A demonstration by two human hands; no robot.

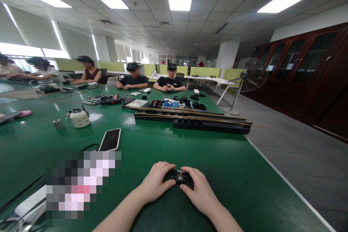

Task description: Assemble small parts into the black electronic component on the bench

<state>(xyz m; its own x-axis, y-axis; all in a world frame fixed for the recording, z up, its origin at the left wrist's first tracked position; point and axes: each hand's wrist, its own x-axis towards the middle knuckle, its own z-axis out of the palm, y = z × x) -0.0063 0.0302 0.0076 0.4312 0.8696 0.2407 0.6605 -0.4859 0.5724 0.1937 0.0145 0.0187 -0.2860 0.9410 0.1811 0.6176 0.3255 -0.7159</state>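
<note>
Low over the green table (231, 163), a small black device (180, 177) with a pale, partly uncovered inside sits between my hands. My left hand (156, 182) grips its left side, thumb at the near edge and fingers along the far edge. On the opposite side my right hand (199, 188) holds it the same way, its thumb close to the left one. The fingers cover both ends of the device, so its exact kind cannot be made out.
A phone (111, 140) and a blurred-out patch with cables lie to the left. Beyond are a cream-coloured pot (78, 117), a grey cylinder (58, 124), long black rails (212, 126) with thin rods, and assorted tools. Several people sit around the table; a fan (244, 76) stands right.
</note>
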